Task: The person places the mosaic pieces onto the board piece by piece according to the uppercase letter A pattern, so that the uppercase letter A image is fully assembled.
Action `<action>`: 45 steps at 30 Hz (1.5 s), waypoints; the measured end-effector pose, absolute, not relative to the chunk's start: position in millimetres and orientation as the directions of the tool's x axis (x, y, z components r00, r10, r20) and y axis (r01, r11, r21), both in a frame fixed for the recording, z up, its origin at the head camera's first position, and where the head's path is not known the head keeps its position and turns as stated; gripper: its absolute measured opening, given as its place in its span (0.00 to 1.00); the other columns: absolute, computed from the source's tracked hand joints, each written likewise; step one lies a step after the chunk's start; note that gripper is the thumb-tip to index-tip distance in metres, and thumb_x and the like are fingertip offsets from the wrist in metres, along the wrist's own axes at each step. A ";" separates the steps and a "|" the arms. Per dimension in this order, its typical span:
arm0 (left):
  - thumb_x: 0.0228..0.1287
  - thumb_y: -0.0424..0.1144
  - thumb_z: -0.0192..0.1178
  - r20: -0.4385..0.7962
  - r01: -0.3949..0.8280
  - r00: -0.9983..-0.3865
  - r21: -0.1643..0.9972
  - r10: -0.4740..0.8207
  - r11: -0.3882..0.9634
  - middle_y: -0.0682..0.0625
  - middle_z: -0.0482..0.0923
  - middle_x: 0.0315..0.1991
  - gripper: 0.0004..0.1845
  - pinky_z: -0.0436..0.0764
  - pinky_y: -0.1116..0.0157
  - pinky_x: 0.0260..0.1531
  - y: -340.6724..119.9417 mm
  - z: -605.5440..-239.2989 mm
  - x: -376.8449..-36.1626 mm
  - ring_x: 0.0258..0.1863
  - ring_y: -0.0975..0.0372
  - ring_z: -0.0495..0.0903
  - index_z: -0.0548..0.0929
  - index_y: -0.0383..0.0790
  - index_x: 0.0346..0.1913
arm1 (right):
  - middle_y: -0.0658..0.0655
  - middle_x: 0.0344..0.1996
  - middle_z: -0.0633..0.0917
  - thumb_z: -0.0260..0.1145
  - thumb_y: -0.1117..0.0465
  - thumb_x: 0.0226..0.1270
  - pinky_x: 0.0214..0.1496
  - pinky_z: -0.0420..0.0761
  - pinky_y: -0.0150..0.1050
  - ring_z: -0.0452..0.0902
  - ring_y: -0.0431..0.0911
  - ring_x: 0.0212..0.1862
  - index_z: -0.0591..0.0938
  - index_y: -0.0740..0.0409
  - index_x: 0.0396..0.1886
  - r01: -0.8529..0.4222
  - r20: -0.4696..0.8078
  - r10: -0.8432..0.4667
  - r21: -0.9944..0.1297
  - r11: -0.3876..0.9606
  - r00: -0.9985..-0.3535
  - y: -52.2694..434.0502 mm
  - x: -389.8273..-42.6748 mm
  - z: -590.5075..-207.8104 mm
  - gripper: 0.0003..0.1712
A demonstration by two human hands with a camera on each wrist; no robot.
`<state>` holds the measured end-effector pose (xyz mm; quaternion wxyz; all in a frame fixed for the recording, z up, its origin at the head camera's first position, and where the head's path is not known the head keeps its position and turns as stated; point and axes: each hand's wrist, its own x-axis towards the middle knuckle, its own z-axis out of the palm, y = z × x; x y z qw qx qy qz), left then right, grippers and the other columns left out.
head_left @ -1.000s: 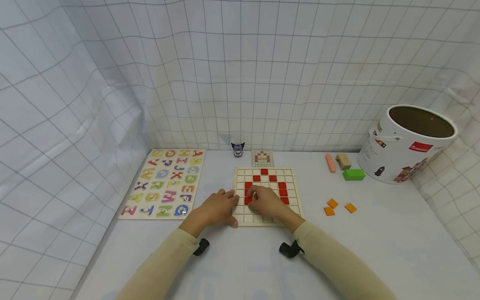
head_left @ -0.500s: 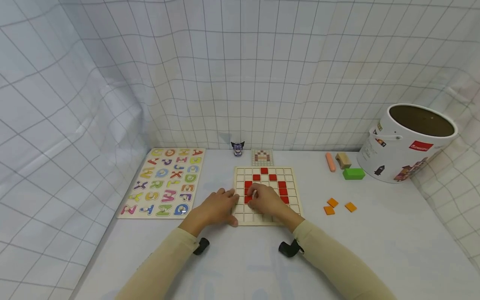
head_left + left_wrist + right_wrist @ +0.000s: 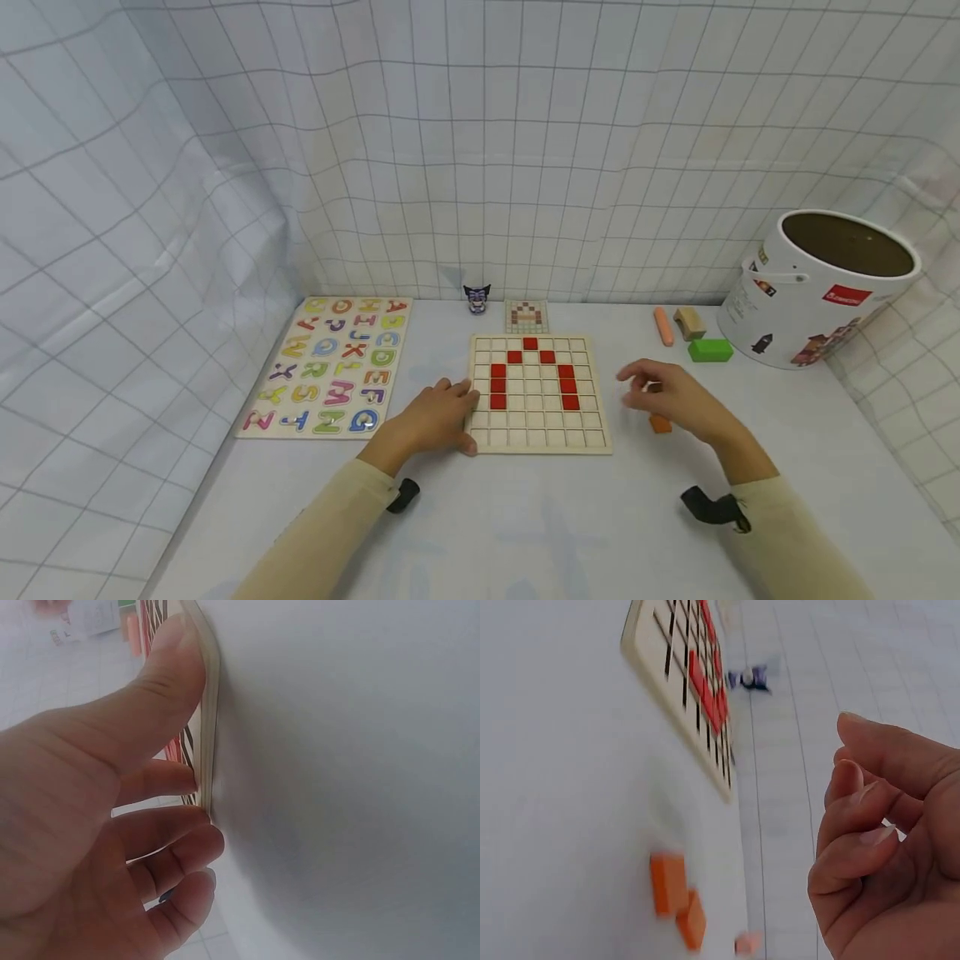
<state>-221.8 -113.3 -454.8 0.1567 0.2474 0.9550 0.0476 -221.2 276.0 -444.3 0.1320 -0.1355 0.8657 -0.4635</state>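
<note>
A wooden grid board (image 3: 531,427) lies flat, bearing several square red tiles (image 3: 498,386) that form a peaked shape with two side columns. My left hand (image 3: 433,417) rests at its left edge; in the left wrist view the thumb (image 3: 169,675) and fingertips touch the rim. To the right of the board, my right hand (image 3: 675,402) is over the table with fingers loosely bent and nothing held. Beneath it one orange tile (image 3: 660,425) shows; others are hidden by the hand. The right wrist view has two orange tiles (image 3: 669,885) below the hand.
Behind the board stand a small pattern card (image 3: 527,317) and a purple-black figure (image 3: 477,300). An alphabet puzzle (image 3: 322,367) lies left. At back right are a peach stick (image 3: 663,326), a wooden arch (image 3: 688,323), a green block (image 3: 710,351) and a white bucket (image 3: 772,312).
My right hand has left the board's left red column and moved right, over the orange tiles, uncovering the board's middle. My left hand has stayed at the edge.
</note>
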 end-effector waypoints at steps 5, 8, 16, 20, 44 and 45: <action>0.54 0.59 0.75 -0.290 0.442 -0.834 0.158 0.469 0.883 0.43 0.63 0.77 0.48 0.68 0.46 0.69 -113.3 -451.4 -219.6 0.71 0.46 0.66 0.70 0.40 0.74 | 0.60 0.42 0.76 0.70 0.59 0.70 0.35 0.76 0.37 0.74 0.50 0.39 0.77 0.62 0.62 -0.027 -0.171 -0.250 -0.773 0.634 -0.953 347.8 -204.5 -452.3 0.25; 0.54 0.59 0.75 -0.295 0.439 -0.835 0.152 0.465 0.885 0.43 0.63 0.77 0.48 0.68 0.46 0.69 -113.8 -450.9 -219.3 0.72 0.46 0.65 0.70 0.41 0.75 | 0.60 0.46 0.77 0.72 0.57 0.68 0.39 0.76 0.38 0.73 0.51 0.43 0.76 0.61 0.65 -0.006 -0.225 -0.230 -0.703 0.711 -0.947 370.4 -196.9 -460.9 0.29; 0.54 0.58 0.75 -0.273 0.461 -0.827 0.172 0.492 0.871 0.42 0.64 0.77 0.47 0.69 0.46 0.68 -112.5 -452.5 -218.8 0.71 0.46 0.66 0.71 0.40 0.74 | 0.57 0.41 0.77 0.75 0.58 0.63 0.40 0.75 0.41 0.71 0.51 0.43 0.78 0.61 0.63 -0.014 -0.237 -0.197 -0.606 0.795 -0.951 381.1 -192.9 -475.6 0.30; 0.54 0.58 0.75 -0.269 0.464 -0.825 0.178 0.496 0.868 0.42 0.64 0.76 0.47 0.69 0.46 0.68 -112.5 -452.2 -218.1 0.70 0.45 0.67 0.71 0.40 0.74 | 0.56 0.39 0.78 0.73 0.59 0.65 0.38 0.74 0.40 0.71 0.51 0.42 0.78 0.61 0.61 -0.009 -0.223 -0.176 -0.596 0.803 -0.959 380.7 -193.9 -475.0 0.27; 0.54 0.59 0.75 -0.262 0.465 -0.828 0.173 0.496 0.868 0.42 0.65 0.76 0.47 0.70 0.46 0.68 -112.5 -452.4 -218.6 0.70 0.46 0.67 0.72 0.39 0.73 | 0.56 0.33 0.81 0.71 0.56 0.69 0.31 0.80 0.36 0.77 0.45 0.31 0.72 0.68 0.59 0.171 -0.268 -0.048 -0.731 0.660 -0.962 386.7 -201.0 -478.2 0.28; 0.54 0.59 0.75 -0.263 0.464 -0.828 0.172 0.494 0.869 0.42 0.65 0.76 0.47 0.70 0.47 0.68 -112.6 -452.1 -218.4 0.70 0.46 0.67 0.72 0.40 0.73 | 0.56 0.35 0.82 0.69 0.56 0.71 0.33 0.81 0.35 0.78 0.45 0.32 0.72 0.68 0.60 0.179 -0.271 -0.050 -0.751 0.636 -0.961 386.4 -201.3 -477.5 0.28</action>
